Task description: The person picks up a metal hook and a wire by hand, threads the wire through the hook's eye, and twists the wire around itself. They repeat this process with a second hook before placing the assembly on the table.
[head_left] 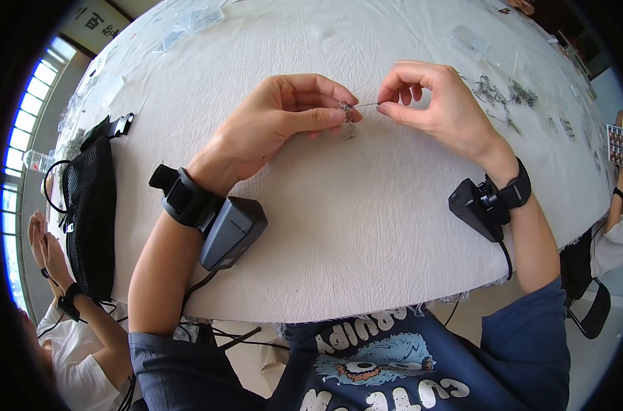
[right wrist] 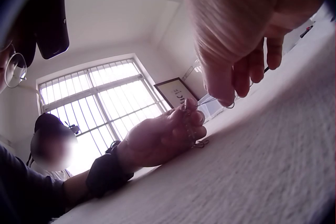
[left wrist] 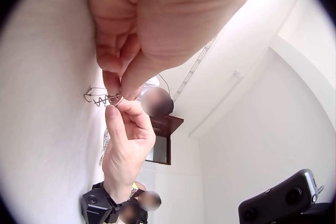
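Above the white-covered table, my left hand pinches a small silvery bent-wire piece between thumb and fingers. Zigzag coils and a hooked end of this wire piece show in the left wrist view, sticking out past the fingertips. A thin straight stretch of wire spans the short gap between the hands. Its other end, with a small loop visible in the right wrist view, is pinched by the thumb and fingers of my right hand. Fingers hide where the wires meet.
Tangled wire pieces and another wire heap lie beyond my right hand. At the left edge stands a black mesh bag. Clear plastic bags lie at the far side. Other people sit to the left and right.
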Tool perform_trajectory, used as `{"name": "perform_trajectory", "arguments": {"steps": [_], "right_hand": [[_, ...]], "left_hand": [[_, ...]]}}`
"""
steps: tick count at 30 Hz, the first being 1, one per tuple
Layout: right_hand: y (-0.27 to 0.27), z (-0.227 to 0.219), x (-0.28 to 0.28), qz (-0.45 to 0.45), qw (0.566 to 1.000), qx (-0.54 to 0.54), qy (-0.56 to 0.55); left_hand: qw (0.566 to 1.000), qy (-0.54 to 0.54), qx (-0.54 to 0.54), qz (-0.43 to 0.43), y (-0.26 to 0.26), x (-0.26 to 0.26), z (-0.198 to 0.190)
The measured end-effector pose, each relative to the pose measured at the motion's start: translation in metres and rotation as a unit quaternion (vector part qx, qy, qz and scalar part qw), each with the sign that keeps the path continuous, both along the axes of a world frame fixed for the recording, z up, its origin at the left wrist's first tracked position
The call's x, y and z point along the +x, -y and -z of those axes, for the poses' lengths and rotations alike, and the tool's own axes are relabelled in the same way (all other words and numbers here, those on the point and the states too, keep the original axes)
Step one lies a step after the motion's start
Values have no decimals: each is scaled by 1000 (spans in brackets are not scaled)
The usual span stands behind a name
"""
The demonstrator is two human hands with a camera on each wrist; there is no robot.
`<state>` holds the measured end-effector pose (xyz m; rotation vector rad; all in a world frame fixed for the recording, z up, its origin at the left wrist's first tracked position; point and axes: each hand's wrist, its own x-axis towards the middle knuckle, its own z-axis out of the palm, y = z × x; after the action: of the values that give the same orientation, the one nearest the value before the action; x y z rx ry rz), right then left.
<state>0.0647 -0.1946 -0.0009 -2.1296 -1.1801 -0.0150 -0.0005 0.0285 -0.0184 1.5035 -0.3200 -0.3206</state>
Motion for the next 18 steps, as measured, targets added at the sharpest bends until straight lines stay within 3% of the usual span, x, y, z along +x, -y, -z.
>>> {"name": "perform_trajectory", "arguments": {"steps": [18], "right_hand": [[0,0,-1,1,1000,-6,-3]], "left_hand": [[1000,-4,-10,11,-2,1,-2]]}}
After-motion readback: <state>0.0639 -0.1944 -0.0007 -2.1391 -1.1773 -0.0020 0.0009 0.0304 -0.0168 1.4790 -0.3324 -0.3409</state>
